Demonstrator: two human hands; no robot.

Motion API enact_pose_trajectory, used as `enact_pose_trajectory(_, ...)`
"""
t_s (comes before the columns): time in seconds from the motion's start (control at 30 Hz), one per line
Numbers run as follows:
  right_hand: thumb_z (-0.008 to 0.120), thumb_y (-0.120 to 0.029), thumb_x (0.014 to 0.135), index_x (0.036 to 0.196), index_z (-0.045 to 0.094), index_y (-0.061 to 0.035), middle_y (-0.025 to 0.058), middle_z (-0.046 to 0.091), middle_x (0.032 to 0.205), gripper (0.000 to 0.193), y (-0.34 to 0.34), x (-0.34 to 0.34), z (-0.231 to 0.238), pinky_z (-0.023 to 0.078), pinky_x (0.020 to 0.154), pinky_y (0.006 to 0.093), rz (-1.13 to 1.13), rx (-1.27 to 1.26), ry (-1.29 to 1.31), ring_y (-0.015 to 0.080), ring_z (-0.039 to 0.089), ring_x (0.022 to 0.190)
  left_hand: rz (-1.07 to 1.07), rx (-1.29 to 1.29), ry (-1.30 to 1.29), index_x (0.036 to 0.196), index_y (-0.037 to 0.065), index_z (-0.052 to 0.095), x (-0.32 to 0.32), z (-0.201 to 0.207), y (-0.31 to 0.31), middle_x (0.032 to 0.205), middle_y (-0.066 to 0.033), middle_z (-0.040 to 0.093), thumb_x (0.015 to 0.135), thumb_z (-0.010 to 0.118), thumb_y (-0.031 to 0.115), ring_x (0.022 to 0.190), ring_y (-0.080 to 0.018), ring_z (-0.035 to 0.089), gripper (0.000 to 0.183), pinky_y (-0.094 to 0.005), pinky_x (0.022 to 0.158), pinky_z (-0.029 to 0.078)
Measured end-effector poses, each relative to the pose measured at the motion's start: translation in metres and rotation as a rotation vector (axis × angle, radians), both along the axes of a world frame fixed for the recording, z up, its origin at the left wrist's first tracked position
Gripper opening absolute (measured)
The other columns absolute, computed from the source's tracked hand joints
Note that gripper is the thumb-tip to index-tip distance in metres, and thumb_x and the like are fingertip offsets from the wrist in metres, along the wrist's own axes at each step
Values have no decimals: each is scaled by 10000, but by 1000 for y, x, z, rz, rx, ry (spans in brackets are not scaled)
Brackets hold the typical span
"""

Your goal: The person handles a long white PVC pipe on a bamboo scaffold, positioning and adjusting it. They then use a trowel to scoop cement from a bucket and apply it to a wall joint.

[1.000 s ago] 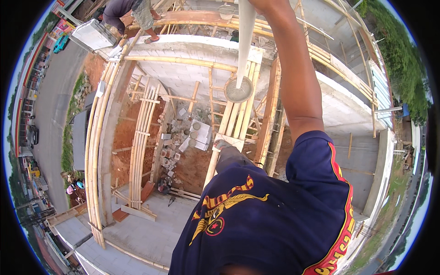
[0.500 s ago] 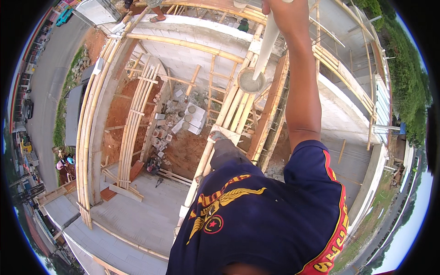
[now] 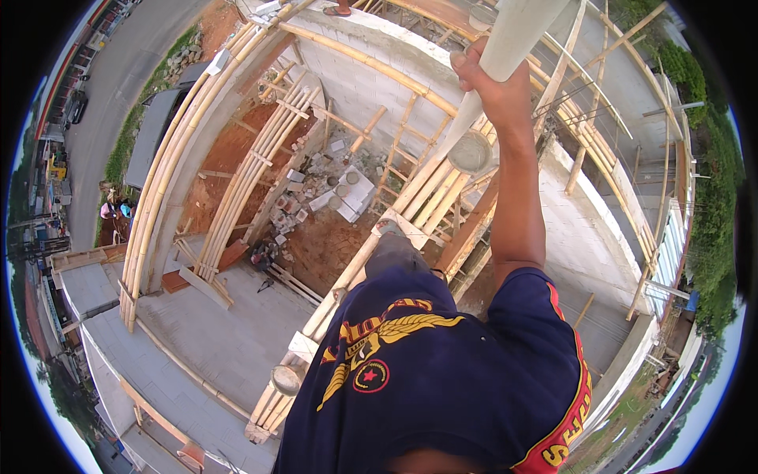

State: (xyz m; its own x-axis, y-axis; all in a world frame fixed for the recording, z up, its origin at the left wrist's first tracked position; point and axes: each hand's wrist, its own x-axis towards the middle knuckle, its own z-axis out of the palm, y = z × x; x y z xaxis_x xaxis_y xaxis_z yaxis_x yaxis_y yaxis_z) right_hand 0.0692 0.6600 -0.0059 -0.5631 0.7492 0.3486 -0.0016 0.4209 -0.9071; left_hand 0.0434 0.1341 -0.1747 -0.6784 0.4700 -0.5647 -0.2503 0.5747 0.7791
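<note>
Fingers closed, my right hand grips a thick pale grey pipe, which slants from the upper right down to the left, its lower part running behind my hand. My right arm is stretched up and forward. Below the hand, a round bucket of grey mortar rests on bamboo poles. One of my feet stands on a small pale board across those poles. My left hand is not in view.
Another bucket stands on the bamboo at lower left. Far below lie rubble, pale boards and several buckets on reddish soil. Block walls, bamboo scaffolding and a wooden formwork beam surround me. A person's foot shows on the far wall.
My view has shifted, so the pipe and right hand appear lower and more fully. The right hand keeps its grip on the pipe. The bucket at lower left has come into view.
</note>
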Motion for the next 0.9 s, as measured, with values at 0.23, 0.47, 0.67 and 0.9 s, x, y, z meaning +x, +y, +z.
enact_pose_trajectory(0.23, 816, -234, 753, 745, 607, -67, -15, 594, 681, 267, -96, -79, -67, 449, 595, 261, 472, -93, -52, 83, 567, 640, 149, 164, 151, 823, 20, 602, -27, 30, 11, 690, -71, 531, 894, 639, 204, 610, -161, 509, 201, -313, 670, 457)
enact_pose_trajectory(0.47, 817, -175, 765, 770, 644, -56, 3, 640, 711, 210, -184, -135, -56, 466, 602, 274, 821, -109, 144, 82, 591, 652, 326, 407, 395, 832, 13, 604, -85, 98, 12, 693, -73, 527, 892, 645, 194, 616, -161, 506, 195, -307, 674, 454)
enact_pose_trajectory(0.67, 823, -186, 741, 1061, 680, -13, 61, 709, 828, 391, -249, -153, -39, 522, 696, 280, 882, -109, 131, 117, 676, 780, 361, 689, 618, 839, 7, 605, -145, 193, 15, 695, -74, 524, 890, 650, 186, 621, -160, 504, 191, -302, 678, 452)
enact_pose_trajectory(0.9, 806, -189, 746, 1002, 693, -28, 89, 715, 843, 323, -311, -165, -80, 511, 689, 300, 859, -127, 203, 130, 659, 743, 148, 910, 740, 848, 0, 607, -224, 323, -1, 698, -75, 519, 887, 656, 176, 627, -160, 501, 187, -296, 683, 450)
